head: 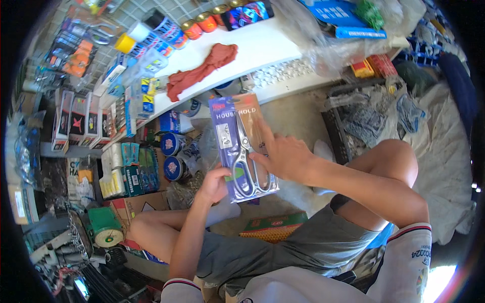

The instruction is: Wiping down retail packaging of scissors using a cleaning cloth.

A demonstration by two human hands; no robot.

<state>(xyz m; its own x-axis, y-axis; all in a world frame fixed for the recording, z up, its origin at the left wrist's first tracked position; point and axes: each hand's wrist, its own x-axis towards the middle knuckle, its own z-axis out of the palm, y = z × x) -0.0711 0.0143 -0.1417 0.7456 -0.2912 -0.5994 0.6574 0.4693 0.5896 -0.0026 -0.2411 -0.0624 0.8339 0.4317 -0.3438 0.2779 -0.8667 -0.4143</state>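
Note:
A pair of metal household scissors (pixel 243 151) lies sealed in a blister pack (pixel 223 113) with a purple and orange backing card, upright in front of me. My left hand (pixel 215 184) grips the pack's lower left edge, thumb on its front. At its right side is my right hand (pixel 288 157), with the index finger extended along the pack and the thumb over the scissors' handle area; whether its hidden fingers hold the pack I cannot tell. Beyond the pack, a crumpled reddish-brown cloth (pixel 202 70) rests on a white shelf (pixel 265 41).
Spray cans (pixel 166 28), small tins (pixel 205 22) and a phone (pixel 248 15) with a lit screen stand along the shelf's back. Boxed goods (pixel 79 117) fill the left. A dark crate (pixel 337 128) holding plastic bags is at right. A green scale (pixel 106 227) stands lower left.

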